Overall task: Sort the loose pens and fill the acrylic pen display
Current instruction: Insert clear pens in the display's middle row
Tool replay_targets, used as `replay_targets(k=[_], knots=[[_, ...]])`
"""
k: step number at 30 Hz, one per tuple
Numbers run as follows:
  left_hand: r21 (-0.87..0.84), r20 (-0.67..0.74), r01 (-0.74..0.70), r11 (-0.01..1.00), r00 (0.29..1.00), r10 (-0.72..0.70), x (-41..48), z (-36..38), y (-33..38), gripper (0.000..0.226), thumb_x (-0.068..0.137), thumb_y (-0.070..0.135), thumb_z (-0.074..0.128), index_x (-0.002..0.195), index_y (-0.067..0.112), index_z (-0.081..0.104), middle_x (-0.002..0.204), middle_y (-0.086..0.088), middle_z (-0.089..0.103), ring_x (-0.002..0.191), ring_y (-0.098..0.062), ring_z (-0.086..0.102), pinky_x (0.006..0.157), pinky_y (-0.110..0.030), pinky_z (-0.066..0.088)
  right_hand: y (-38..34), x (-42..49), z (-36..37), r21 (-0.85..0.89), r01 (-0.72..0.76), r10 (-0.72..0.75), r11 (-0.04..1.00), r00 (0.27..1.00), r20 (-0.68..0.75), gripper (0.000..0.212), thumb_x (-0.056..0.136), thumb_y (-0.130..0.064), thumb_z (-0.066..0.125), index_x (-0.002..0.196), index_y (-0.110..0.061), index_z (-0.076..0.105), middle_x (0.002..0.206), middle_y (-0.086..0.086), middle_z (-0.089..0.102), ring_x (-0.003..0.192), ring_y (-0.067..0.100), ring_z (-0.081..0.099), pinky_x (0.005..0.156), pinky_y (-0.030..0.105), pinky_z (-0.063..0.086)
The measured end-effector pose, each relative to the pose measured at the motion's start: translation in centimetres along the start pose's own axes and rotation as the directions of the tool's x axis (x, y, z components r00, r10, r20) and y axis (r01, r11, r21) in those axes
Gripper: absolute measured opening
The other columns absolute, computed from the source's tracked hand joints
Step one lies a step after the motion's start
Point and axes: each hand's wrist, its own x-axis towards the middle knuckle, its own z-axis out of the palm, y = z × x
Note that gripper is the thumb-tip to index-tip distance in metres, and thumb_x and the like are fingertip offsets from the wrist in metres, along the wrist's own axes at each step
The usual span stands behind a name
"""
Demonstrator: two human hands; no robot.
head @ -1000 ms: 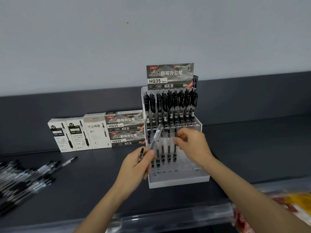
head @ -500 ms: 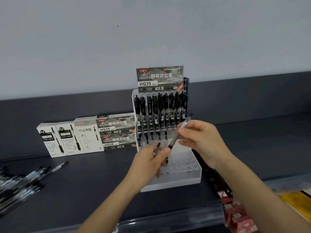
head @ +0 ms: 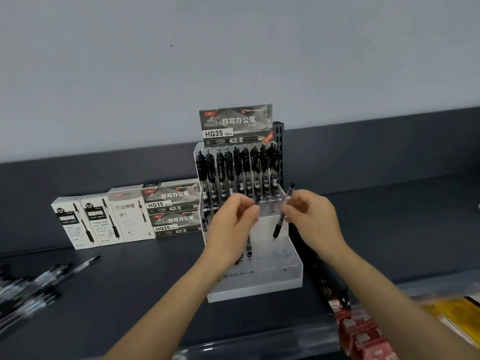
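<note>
The stepped acrylic pen display (head: 259,287) stands on the dark shelf, its back row full of black pens (head: 233,170) and a few more in a middle row. My right hand (head: 311,219) holds a clear pen with a black grip (head: 281,216) nearly upright, tip down over the display's right side. My left hand (head: 233,224) is closed in front of the display on another pen (head: 248,245); its black end shows by my thumb and its lower part below my palm. A pile of loose pens (head: 31,284) lies at the far left.
Several pen boxes (head: 124,216), white and grey, stand in a row against the back wall, left of the display. A black slotted upright (head: 279,133) rises behind the display. Red and yellow packaged goods (head: 363,333) sit on a lower shelf at bottom right.
My right hand took the clear pen from the left hand, carried it rightward and turned it nearly upright. My left hand rose slightly, still holding a pen. The camera view shifted.
</note>
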Motion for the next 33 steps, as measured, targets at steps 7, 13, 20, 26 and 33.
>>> replay_targets(k=[7,13,20,26,33], knots=[[0.113,-0.166,-0.078,0.991,0.981,0.096,1.4,0.6,0.4,0.015,0.088,0.015,0.067,0.096,0.027,0.061,0.082,0.013,0.062,0.078,0.000,0.060,0.071,-0.013,0.049,0.6,0.5,0.1,0.025,0.005,-0.005,1.000,1.000,0.025,0.007,0.084,-0.012,0.067,0.079,-0.016,0.067,0.074,-0.001,0.068,0.074,0.017,0.067,0.075,0.042,0.058],[0.418,-0.112,-0.243,0.875,0.942,0.315,1.7,1.2,-0.2,0.033,0.087,0.011,0.066,0.121,0.011,0.062,0.097,-0.001,0.069,0.083,-0.005,0.058,0.077,-0.007,0.044,1.0,0.5,0.1,0.032,0.010,-0.012,0.999,0.999,0.051,0.014,0.084,-0.011,0.066,0.073,-0.018,0.064,0.070,-0.002,0.067,0.072,0.018,0.067,0.074,0.044,0.057],[0.464,-0.141,-0.241,0.852,0.930,0.340,2.4,1.4,0.4,0.027,0.089,0.013,0.064,0.116,0.010,0.062,0.099,-0.002,0.068,0.091,-0.015,0.063,0.080,-0.025,0.051,1.4,0.6,0.1,0.038,0.004,-0.006,0.999,0.998,0.065,0.011,0.085,-0.012,0.067,0.075,-0.017,0.065,0.074,-0.001,0.068,0.075,0.016,0.067,0.075,0.042,0.058],[0.518,-0.070,-0.220,0.826,0.952,0.297,2.8,1.0,0.5,0.024,0.089,0.019,0.065,0.112,0.013,0.061,0.090,-0.001,0.069,0.081,-0.015,0.063,0.074,-0.030,0.053,1.2,0.9,0.7,0.046,0.019,-0.023,0.999,0.995,0.094,0.009,0.085,-0.012,0.067,0.078,-0.017,0.065,0.076,-0.003,0.068,0.076,0.014,0.066,0.077,0.039,0.058],[0.507,-0.012,-0.183,0.842,0.976,0.219,3.4,0.1,1.0,0.020,0.087,0.019,0.067,0.105,0.017,0.061,0.079,0.015,0.058,0.073,-0.007,0.058,0.073,-0.024,0.051,1.1,1.0,1.4,0.004,0.027,-0.027,1.000,0.987,0.161,0.017,0.085,-0.012,0.067,0.072,-0.021,0.062,0.076,-0.003,0.067,0.076,0.013,0.065,0.072,0.027,0.054]])
